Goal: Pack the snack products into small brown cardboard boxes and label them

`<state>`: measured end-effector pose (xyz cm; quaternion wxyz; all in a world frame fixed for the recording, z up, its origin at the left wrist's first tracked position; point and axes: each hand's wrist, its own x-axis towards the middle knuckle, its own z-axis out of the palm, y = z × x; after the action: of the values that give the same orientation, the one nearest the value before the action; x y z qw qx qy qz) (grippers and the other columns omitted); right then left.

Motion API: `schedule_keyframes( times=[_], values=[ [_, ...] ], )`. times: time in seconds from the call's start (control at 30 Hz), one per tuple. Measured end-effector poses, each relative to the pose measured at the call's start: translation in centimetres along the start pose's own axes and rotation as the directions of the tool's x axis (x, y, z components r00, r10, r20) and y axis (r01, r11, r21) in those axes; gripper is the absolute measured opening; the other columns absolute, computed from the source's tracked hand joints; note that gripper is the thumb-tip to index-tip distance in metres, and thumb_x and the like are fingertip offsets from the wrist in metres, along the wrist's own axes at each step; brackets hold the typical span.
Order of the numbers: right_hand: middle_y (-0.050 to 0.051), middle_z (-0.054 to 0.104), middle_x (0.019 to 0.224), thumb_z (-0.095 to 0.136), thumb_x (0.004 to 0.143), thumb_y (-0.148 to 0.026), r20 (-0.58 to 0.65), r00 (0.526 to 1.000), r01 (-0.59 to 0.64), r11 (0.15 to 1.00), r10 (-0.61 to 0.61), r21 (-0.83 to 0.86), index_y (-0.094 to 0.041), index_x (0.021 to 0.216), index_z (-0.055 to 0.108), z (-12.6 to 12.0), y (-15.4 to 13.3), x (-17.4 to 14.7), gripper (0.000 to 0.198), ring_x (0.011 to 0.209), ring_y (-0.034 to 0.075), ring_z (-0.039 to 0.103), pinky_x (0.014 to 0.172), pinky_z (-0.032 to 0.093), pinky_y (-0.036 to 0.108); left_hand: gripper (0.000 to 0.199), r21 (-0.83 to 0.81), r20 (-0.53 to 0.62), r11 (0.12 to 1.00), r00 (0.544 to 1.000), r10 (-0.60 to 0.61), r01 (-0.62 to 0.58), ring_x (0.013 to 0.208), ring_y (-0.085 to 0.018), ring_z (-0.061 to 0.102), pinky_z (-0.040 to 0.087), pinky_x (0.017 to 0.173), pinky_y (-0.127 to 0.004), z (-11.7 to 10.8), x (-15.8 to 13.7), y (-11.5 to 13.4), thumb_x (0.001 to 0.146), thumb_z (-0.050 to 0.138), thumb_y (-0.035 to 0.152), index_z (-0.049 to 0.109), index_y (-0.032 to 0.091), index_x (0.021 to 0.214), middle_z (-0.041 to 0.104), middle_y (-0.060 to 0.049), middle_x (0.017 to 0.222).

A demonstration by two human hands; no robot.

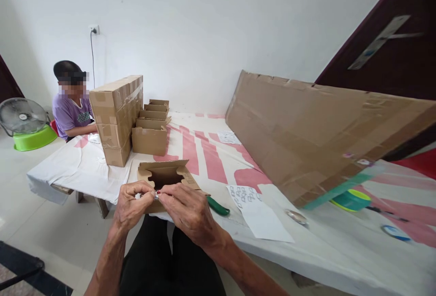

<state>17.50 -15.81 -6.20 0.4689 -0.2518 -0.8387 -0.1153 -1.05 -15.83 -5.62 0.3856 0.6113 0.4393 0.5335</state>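
My left hand and my right hand meet in front of me, each with fingers pinched together. Between their fingertips is a tiny item with red and silvery parts, too small to name. Just behind them stands an open cardboard box at the table's near edge, its flap raised and its inside dark. My hands cover part of its front. Close to my right hand lies a curved green handle, its other end hidden.
Taped cartons are stacked at left, beside a row of open boxes. A large cardboard sheet leans at right. Papers, a tape roll and a small round metallic item lie on the table. Another person sits behind the cartons.
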Motion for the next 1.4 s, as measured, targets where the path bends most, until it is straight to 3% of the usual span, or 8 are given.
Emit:
schedule_keyframes(
  times=[0.37,0.57,0.73,0.83,0.97,1.13,1.27,1.4],
  values=[
    [0.01,0.078,0.1,0.058,0.097,-0.002,-0.123,0.991,0.054,0.998,-0.057,-0.024,-0.02,0.114,0.071,0.1,0.1,-1.6,0.028,0.087,0.021,0.072,0.076,0.06,0.036,0.025,-0.065,-0.058,0.994,0.994,-0.092,0.089,0.066,-0.016,0.055,0.043,0.064,-0.028,1.3,0.2,0.5,0.074,0.074,0.035,0.068,0.018,0.056,0.064,-0.003,0.066],
    [0.009,0.077,0.101,0.056,0.099,-0.004,-0.154,0.988,0.013,1.0,-0.011,0.016,-0.022,0.117,0.069,-0.3,0.2,-1.9,0.029,0.09,0.021,0.073,0.079,0.061,0.034,0.027,-0.062,-0.03,0.993,0.994,-0.105,0.103,0.065,-0.015,0.052,0.041,0.061,-0.025,1.9,0.0,1.2,0.074,0.074,0.038,0.068,0.017,0.059,0.062,-0.002,0.065],
    [0.009,0.076,0.1,0.057,0.097,-0.002,-0.172,0.984,-0.016,0.993,0.036,0.119,-0.02,0.109,0.067,-1.0,-0.1,-1.5,0.024,0.091,0.02,0.073,0.079,0.061,0.032,0.031,-0.08,0.05,0.985,0.987,-0.151,0.155,0.064,-0.014,0.054,0.044,0.064,-0.025,2.4,-0.3,1.7,0.077,0.075,0.042,0.068,0.015,0.062,0.064,-0.003,0.064],
    [0.007,0.074,0.1,0.056,0.099,-0.004,-0.204,0.972,-0.077,0.975,0.12,0.209,-0.022,0.106,0.064,-1.5,-0.3,-1.4,0.022,0.09,0.019,0.072,0.08,0.06,0.032,0.033,-0.1,0.013,0.979,0.984,-0.177,0.177,0.063,-0.013,0.054,0.044,0.064,-0.024,2.6,-0.1,1.3,0.076,0.077,0.044,0.067,0.015,0.064,0.064,-0.002,0.064],
    [0.003,0.071,0.091,0.057,0.101,-0.011,-0.16,0.913,-0.275,0.857,0.375,0.436,-0.024,0.098,0.062,-2.5,-0.3,-1.7,0.015,0.087,0.018,0.07,0.08,0.058,0.032,0.034,-0.066,-0.045,0.992,0.993,-0.112,0.108,0.065,-0.014,0.057,0.046,0.068,-0.024,2.6,0.2,0.5,0.082,0.075,0.046,0.067,0.016,0.068,0.065,-0.002,0.066],
    [0.001,0.068,0.087,0.06,0.101,-0.023,-0.002,0.818,-0.465,0.662,0.576,0.588,-0.024,0.089,0.063,-3.9,0.6,-2.9,0.012,0.082,0.017,0.066,0.077,0.055,0.031,0.03,0.099,-0.024,0.989,0.993,0.112,-0.109,0.069,-0.014,0.058,0.045,0.067,-0.023,2.2,-0.5,0.9,0.096,0.065,0.04,0.069,0.018,0.076,0.066,-0.001,0.072],
    [0.001,0.067,0.084,0.064,0.097,-0.029,0.022,0.723,-0.583,0.593,0.691,0.555,-0.023,0.087,0.065,-6.6,3.3,-5.0,0.011,0.079,0.016,0.063,0.075,0.053,0.029,0.02,0.204,0.158,0.915,0.934,0.32,-0.348,0.076,-0.015,0.063,0.048,0.072,-0.023,3.0,-1.7,2.0,0.101,0.062,0.026,0.067,0.02,0.083,0.069,-0.002,0.08],
    [0.0,0.066,0.08,0.069,0.09,-0.036,-0.106,0.574,-0.713,0.559,0.812,0.423,-0.022,0.085,0.065,-11.6,7.9,-8.9,0.016,0.075,0.016,0.061,0.073,0.051,0.029,0.018,0.114,0.4,0.878,0.831,0.387,-0.465,0.078,-0.014,0.069,0.053,0.075,-0.022,5.9,-2.4,1.5,0.102,0.058,0.02,0.065,0.021,0.085,0.072,-0.002,0.086]
  ],
)
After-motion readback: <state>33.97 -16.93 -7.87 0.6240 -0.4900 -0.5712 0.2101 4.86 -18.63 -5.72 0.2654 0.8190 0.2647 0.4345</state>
